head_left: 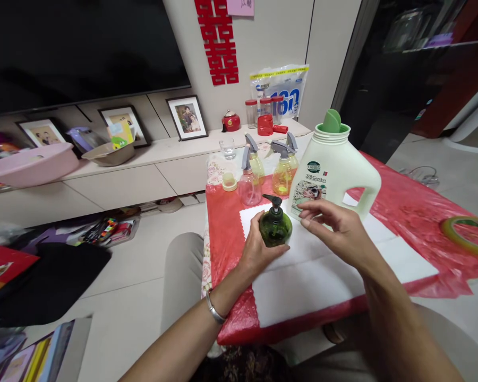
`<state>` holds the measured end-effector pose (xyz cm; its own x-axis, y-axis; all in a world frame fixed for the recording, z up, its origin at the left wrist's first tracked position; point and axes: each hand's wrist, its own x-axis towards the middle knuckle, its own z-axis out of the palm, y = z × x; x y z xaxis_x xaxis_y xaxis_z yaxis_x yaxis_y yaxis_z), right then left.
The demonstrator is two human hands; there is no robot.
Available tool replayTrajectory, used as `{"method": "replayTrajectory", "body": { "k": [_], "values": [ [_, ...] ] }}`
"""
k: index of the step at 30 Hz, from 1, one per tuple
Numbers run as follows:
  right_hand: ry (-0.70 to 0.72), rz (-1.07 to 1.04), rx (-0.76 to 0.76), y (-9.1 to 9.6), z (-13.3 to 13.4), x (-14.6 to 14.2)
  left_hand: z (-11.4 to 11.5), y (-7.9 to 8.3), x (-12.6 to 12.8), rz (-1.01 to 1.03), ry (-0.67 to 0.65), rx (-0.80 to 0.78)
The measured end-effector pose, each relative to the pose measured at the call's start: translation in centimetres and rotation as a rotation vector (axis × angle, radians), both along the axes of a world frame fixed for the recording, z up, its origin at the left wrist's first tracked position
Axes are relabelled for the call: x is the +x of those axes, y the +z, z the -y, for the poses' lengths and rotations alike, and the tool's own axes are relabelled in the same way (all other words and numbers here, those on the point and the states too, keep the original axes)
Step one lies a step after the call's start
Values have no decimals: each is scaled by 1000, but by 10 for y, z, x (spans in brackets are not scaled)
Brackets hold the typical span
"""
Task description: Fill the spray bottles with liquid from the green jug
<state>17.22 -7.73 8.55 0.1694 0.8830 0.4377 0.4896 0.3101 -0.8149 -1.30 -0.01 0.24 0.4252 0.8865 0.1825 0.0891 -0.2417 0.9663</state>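
Observation:
My left hand (pixel 258 246) is wrapped round a dark green pump bottle (pixel 276 229) with a black pump head, standing upright on a white cloth (pixel 302 286). To the right of it, my right hand (pixel 330 225) hovers with its thumb and fingers apart and nothing visible between them. Just behind that hand stands a large pale green detergent jug (pixel 322 164), its mouth uncapped and a green spout showing in it. A pink spray bottle (pixel 249 185) and yellow spray bottles (pixel 282 178) with grey triggers are grouped behind the pump bottle.
A pale green cap (pixel 229 182) and a clear glass (pixel 227 148) sit toward the table's back left. Red plastic sheeting (pixel 227 239) covers the table, with a tape roll (pixel 468 236) at right. Beyond runs a low cabinet (pixel 151 159) bearing frames, basins and jars.

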Motion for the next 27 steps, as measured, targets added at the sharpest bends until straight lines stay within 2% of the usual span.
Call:
{"method": "replayTrajectory", "body": {
  "k": [4,9,13,21,27],
  "values": [
    [-13,24,-3,-9,-10,-11,2,10,-9,3,-23,66],
    [17,24,1,-15,-18,-20,3,34,-15,13,61,264],
    [53,28,13,-17,-24,-27,-1,46,-12,24,88,306],
    [41,75,25,-21,-31,-27,-7,44,-4,59,86,216],
    [58,109,38,-21,-33,-26,-8,45,-3,66,97,213]
  ]
}}
